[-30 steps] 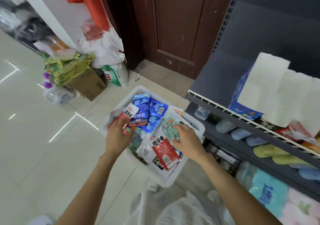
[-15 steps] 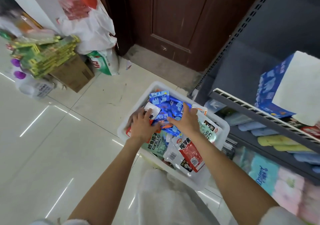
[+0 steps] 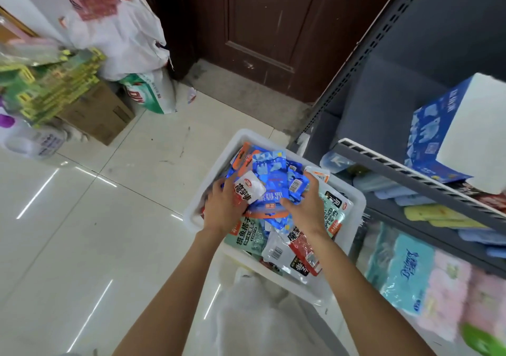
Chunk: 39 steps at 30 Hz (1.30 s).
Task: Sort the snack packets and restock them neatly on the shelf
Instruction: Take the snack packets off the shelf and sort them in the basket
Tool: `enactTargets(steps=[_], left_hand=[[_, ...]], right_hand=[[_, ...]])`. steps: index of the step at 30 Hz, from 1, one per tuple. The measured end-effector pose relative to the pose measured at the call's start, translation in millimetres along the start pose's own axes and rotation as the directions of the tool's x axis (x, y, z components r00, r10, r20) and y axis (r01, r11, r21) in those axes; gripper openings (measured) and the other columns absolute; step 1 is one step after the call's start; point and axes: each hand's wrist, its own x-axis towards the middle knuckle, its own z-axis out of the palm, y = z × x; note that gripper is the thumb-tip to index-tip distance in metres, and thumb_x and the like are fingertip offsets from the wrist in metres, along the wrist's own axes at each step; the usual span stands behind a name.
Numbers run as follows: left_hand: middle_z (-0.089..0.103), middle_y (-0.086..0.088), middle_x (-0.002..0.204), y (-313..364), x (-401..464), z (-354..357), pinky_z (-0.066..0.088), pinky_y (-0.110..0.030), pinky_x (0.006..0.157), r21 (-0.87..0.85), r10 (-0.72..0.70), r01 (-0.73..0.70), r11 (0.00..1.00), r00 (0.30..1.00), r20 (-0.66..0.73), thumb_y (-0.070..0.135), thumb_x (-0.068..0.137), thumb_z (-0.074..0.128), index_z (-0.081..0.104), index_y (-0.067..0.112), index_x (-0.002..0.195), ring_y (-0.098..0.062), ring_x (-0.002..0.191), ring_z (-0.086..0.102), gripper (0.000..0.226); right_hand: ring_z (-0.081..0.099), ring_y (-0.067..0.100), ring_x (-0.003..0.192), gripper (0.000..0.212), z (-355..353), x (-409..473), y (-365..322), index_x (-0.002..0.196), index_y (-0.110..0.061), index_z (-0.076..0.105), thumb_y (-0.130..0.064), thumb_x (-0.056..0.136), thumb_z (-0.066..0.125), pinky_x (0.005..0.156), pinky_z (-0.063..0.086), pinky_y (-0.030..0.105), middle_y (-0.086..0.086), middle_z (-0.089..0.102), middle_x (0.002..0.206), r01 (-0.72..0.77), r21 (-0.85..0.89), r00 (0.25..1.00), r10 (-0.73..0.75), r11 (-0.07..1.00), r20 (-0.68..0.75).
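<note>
bright overhead light streaks glare across the floor tiles (image 3: 82, 232); edges blurred, wide-angle warped.

Glossy blue foil snack packets (image 3: 269, 183), bunched and tilted, lifted above the white plastic basket (image 3: 353, 218). White-and-red packet (image 3: 247, 190) pressed against their left side. Pale green pouches (image 3: 246, 236) and red-and-white pouches (image 3: 297, 254) lying jumbled inside the basket's near half.

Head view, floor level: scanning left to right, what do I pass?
Purple-capped bottle → cardboard box → green-and-white sack → white bin of snack packets, both hands in it → shelf rail → blue box.
</note>
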Motion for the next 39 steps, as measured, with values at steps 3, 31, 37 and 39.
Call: enactTargets(steps=[3,31,37,39], left_hand=[[0.04,-0.01,0.141,5.1,3.7,-2.3,0.026,-0.04,0.107,0.131,-0.013,0.007,0.991,0.999,0.042,0.032,0.085,0.061,0.034,0.02,0.143,-0.031,0.129,0.037,0.066],[0.073,0.004,0.086,256.2,-86.3,75.3,0.054,-0.022,0.059,-0.749,0.302,0.042,0.661,0.899,0.317,-0.004,0.083,0.065,0.062,0.016,0.097,-0.009,0.07,0.07,0.025],[0.074,-0.001,0.084,315.8,-116.6,112.6,0.056,-0.031,0.068,-0.716,0.318,0.043,0.696,0.877,0.361,-0.007,0.079,0.066,0.063,0.004,0.103,-0.016,0.072,0.069,0.026],[0.074,-0.004,0.085,331.8,-126.7,124.1,0.057,-0.033,0.07,-0.72,0.298,0.061,0.691,0.884,0.361,-0.002,0.083,0.065,0.065,0.008,0.097,-0.019,0.073,0.069,0.018]], right_hand=[[0.061,0.007,0.087,0.065,-21.8,-5.4,7.6,0.133,-0.021,0.034,-0.002,0.082,0.069,0.073,0.048,0.02,-0.007,0.061,0.102,-0.033,0.081,0.998,0.037,0.996,-0.046],[0.032,0.026,0.133,0.06,-258.6,-70.6,70.8,0.133,-0.019,0.043,-0.045,0.082,0.061,0.111,0.026,0.042,0.007,0.041,0.141,0.435,-0.456,0.691,-0.613,0.776,-0.383],[0.031,0.022,0.115,0.071,-350.3,-42.2,71.1,0.123,-0.024,0.052,-0.053,0.064,0.077,0.106,0.02,0.041,0.004,0.049,0.119,0.554,-0.739,0.735,-0.641,0.383,0.219],[0.035,0.02,0.109,0.075,-372.6,-38.8,73.7,0.126,-0.027,0.044,-0.057,0.065,0.075,0.096,0.03,0.033,0.001,0.045,0.117,0.549,-0.703,0.789,-0.557,0.452,0.258]])
